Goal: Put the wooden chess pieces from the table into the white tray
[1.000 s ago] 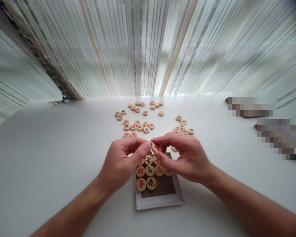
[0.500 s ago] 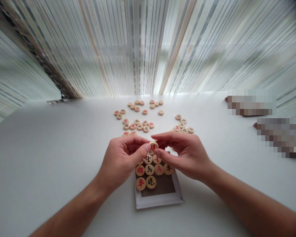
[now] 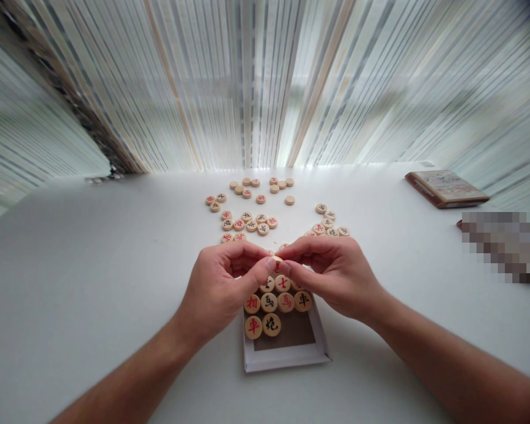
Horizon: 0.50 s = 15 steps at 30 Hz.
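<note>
Between my left hand (image 3: pixel 229 282) and my right hand (image 3: pixel 331 274) is a round wooden xiangqi piece (image 3: pixel 277 259), pinched at its edges by the thumbs and fingertips of both. Only part of its red character shows. Below the hands lies a shallow white box (image 3: pixel 287 358) with a brown bottom, holding rows of pieces face up in red and black. A red piece (image 3: pixel 253 327) and a black piece (image 3: pixel 271 325) sit side by side in its nearest row, with bare bottom to their right. My hands cover the far part of the box.
Several loose xiangqi pieces (image 3: pixel 251 226) lie scattered beyond my hands on the white table (image 3: pixel 92 282). Another cluster (image 3: pixel 327 224) is farther right. A flat brown-edged box (image 3: pixel 448 188) and a blurred-out object (image 3: pixel 507 244) rest at the right. A striped string curtain (image 3: pixel 265 88) hangs behind.
My right fingers have closed in to the piece, and both hands now pinch it. It has tilted, so its character shows less. The view has shifted slightly.
</note>
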### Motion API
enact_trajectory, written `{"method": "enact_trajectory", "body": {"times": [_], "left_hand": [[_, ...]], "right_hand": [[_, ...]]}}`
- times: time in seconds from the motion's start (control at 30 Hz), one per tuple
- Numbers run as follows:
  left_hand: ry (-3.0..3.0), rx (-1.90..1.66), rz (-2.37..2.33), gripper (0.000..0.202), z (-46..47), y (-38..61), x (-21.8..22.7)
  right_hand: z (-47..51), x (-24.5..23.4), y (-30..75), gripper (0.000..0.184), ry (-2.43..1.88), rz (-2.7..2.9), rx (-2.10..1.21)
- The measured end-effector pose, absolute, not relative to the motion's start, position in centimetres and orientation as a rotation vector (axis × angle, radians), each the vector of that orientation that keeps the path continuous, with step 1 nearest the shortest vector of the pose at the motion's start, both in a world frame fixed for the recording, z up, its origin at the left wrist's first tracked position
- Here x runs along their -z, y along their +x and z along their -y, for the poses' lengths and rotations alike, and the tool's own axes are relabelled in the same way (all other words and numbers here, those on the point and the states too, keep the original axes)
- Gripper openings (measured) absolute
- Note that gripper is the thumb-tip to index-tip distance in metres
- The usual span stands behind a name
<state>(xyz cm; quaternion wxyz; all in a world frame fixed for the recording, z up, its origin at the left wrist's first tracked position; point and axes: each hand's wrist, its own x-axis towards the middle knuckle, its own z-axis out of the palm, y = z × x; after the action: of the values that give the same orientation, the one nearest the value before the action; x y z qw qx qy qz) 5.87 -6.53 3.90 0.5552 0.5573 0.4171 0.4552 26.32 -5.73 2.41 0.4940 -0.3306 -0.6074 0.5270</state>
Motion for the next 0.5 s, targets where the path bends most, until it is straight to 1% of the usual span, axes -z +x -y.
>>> {"method": "enact_trajectory", "body": {"times": [0.1, 0.2, 0.3, 0.5], "left_hand": [[1.285, -1.053, -0.966, 0.009, 6.54, 5.91, -4.04], [1.282, -1.030, -0.965, 0.002, 6.49, 5.92, -4.32], [1.304, -1.030, -0.976, 0.006, 6.43, 5.85, -4.51], [1.292, -1.024, -0.955, 0.005, 6.40, 5.75, -4.35]], "right_hand": [[5.80, -2.38, 26.41, 0.018, -0.801, 1.494, -1.266], [5.77, -2.31, 26.54, 0.020, -0.802, 1.441, -1.339], [5.73, -2.26, 26.59, 0.023, -0.799, 1.381, -1.420], [5.80, -2.64, 26.46, 0.024, -0.809, 1.324, -1.450]]}}
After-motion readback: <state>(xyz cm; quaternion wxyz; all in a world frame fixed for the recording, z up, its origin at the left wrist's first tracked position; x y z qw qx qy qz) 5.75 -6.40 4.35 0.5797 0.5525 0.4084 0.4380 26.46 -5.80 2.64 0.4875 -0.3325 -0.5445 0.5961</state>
